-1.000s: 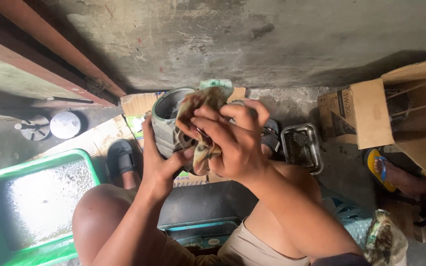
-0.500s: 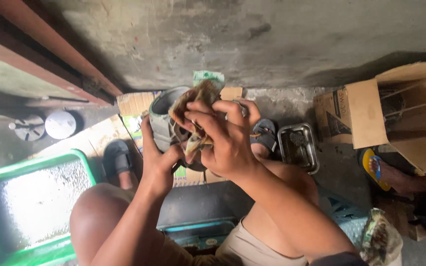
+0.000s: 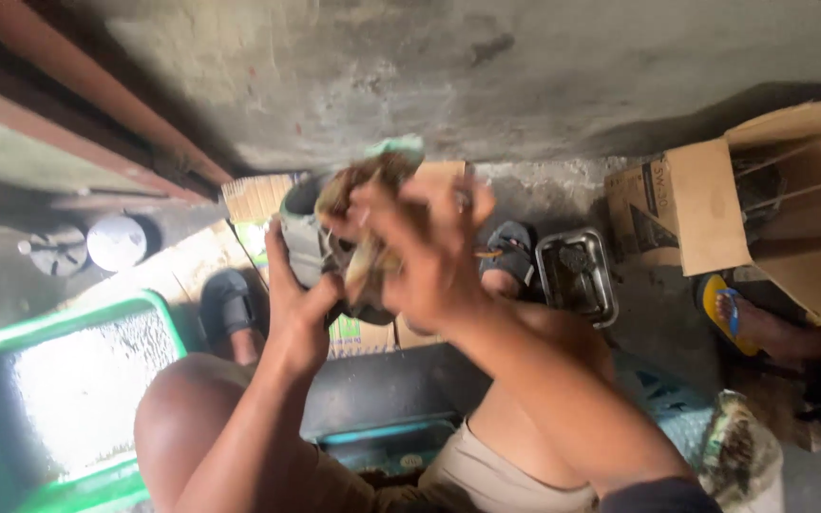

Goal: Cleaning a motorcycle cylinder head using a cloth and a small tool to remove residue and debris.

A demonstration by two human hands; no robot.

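My left hand (image 3: 295, 309) grips a grey metal cylinder part (image 3: 302, 231) from below and the left, held up in front of my knees. My right hand (image 3: 420, 252) is closed around a dirty brownish rag (image 3: 365, 271) and presses it against the open side of the part. The right hand is blurred by motion. Most of the part's inside is hidden by the rag and my fingers.
A green basin (image 3: 68, 399) with liquid sits at the lower left. A small metal tray (image 3: 577, 275) with parts lies on the floor beside my sandalled foot (image 3: 508, 256). An open cardboard box (image 3: 772, 204) stands at the right, next to another person's foot in a yellow flip-flop (image 3: 734, 318).
My right hand has moved with the rag across the part, and both hands and the part have shifted slightly left in view. The left hand's grip is unchanged.
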